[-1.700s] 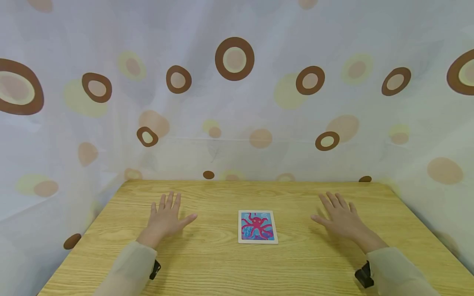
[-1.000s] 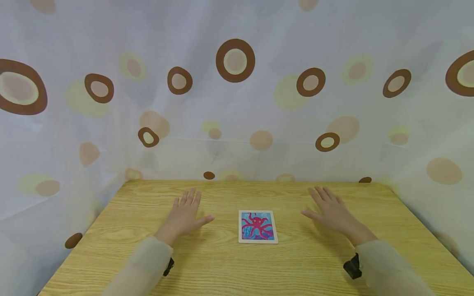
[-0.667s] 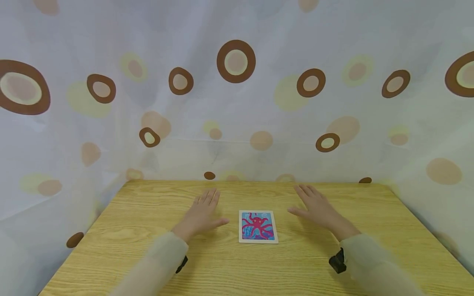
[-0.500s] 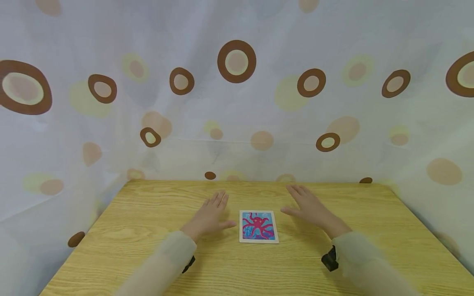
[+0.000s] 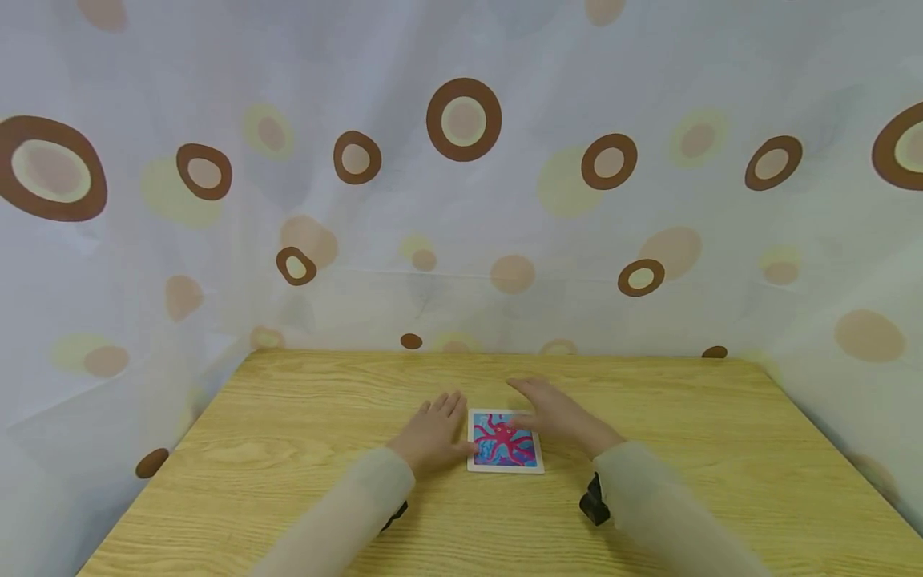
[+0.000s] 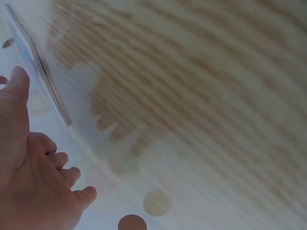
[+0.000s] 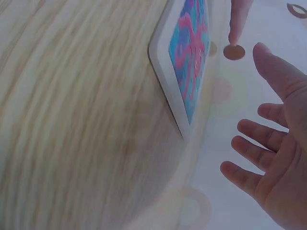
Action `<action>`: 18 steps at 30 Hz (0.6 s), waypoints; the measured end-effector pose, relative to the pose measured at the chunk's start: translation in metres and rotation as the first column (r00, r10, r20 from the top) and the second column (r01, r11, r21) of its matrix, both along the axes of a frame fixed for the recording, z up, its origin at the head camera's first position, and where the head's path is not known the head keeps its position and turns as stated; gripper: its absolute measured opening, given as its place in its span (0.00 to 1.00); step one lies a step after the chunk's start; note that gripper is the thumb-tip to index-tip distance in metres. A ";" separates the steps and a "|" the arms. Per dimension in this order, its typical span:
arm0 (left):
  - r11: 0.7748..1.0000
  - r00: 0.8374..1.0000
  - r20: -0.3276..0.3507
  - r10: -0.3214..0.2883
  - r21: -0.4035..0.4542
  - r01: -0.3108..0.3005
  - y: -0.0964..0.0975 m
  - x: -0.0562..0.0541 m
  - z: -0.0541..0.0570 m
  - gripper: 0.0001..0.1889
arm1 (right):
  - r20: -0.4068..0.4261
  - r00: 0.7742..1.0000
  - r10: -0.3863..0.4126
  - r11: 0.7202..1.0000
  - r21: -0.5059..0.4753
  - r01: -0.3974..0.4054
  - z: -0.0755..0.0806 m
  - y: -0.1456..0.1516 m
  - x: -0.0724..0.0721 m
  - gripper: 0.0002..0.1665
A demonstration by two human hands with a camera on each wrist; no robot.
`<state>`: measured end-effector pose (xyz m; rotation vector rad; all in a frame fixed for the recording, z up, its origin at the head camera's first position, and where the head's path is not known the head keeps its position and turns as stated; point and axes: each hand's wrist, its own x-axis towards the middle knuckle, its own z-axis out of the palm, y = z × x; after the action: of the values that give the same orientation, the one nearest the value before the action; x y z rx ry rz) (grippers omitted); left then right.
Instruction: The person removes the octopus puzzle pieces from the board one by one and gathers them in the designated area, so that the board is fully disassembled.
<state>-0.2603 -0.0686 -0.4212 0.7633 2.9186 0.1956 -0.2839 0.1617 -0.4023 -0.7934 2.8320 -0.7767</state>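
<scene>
A square white-bordered picture tile (image 5: 507,455) with a pink octopus on blue lies flat at the middle of the table. Its edge (image 6: 50,91) shows some thickness in the left wrist view, and its printed face (image 7: 191,52) appears in the right wrist view. Just left of it is my left hand (image 5: 430,437), fingers extended and thumb over the tile's left border. My right hand (image 5: 562,417) hovers at the tile's upper right, its thumb above the picture. Neither hand grips anything. Whether the left thumb touches the tile I cannot tell.
The wooden table (image 5: 303,409) extends around the tile on every side. A pale curtain (image 5: 461,216) with brown and yellow rings hangs behind the table and along both sides. Black wrist straps (image 5: 594,503) sit beneath the sleeves.
Both hands have moved inward from the table's sides, the left to the right and the right to the left, until near the tile. The tile has stayed in place.
</scene>
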 end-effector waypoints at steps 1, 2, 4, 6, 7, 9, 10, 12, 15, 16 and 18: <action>1.000 1.000 0.000 -0.001 -0.010 0.001 0.001 0.000 0.000 0.42 | 0.010 1.000 0.001 1.000 -0.002 -0.001 -0.001 -0.004 -0.001 0.40; 1.000 1.000 0.000 -0.003 -0.023 0.003 0.002 -0.001 0.000 0.42 | 0.017 1.000 0.004 1.000 -0.003 -0.004 -0.002 -0.007 -0.002 0.39; 0.999 1.000 -0.005 -0.011 -0.051 0.011 0.005 -0.002 0.000 0.40 | 0.043 0.999 0.006 1.000 -0.018 -0.005 -0.005 -0.013 -0.003 0.37; 0.997 1.000 -0.007 -0.016 -0.070 0.016 0.006 -0.003 0.000 0.38 | 0.069 0.998 0.000 0.999 -0.036 0.003 -0.007 -0.019 -0.004 0.36; 0.997 1.000 -0.006 -0.017 -0.075 0.016 0.007 -0.004 0.000 0.37 | 0.076 0.997 -0.004 0.999 -0.034 0.006 -0.008 -0.022 -0.005 0.35; 0.996 1.000 -0.005 -0.017 -0.093 0.016 0.008 -0.005 -0.001 0.36 | 0.085 0.996 -0.007 0.999 -0.031 0.010 -0.011 -0.028 -0.007 0.33; 0.995 1.000 -0.006 -0.018 -0.100 0.017 0.008 -0.006 -0.002 0.35 | 0.082 0.997 -0.009 1.000 -0.027 0.011 -0.012 -0.031 -0.008 0.32; 0.992 1.000 -0.013 -0.029 -0.121 0.027 0.009 -0.007 -0.004 0.35 | 0.075 0.997 -0.013 1.000 -0.013 0.014 -0.015 -0.035 -0.010 0.30; 0.987 0.999 -0.020 -0.044 -0.155 0.040 0.010 -0.008 -0.007 0.35 | 0.049 0.999 -0.013 1.000 0.010 0.013 -0.019 -0.039 -0.012 0.25; 0.987 0.999 -0.019 -0.045 -0.158 0.041 0.010 -0.008 -0.007 0.35 | 0.036 0.999 -0.011 1.000 0.021 0.010 -0.020 -0.040 -0.012 0.23; 0.986 0.999 -0.012 -0.041 -0.164 0.038 0.011 -0.008 -0.008 0.35 | 0.014 1.000 -0.007 0.999 0.040 0.006 -0.021 -0.041 -0.014 0.19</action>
<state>-0.2683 -0.0573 -0.4287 0.7983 2.8852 -0.0534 -0.2974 0.1208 -0.4233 -0.7705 2.8294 -0.7214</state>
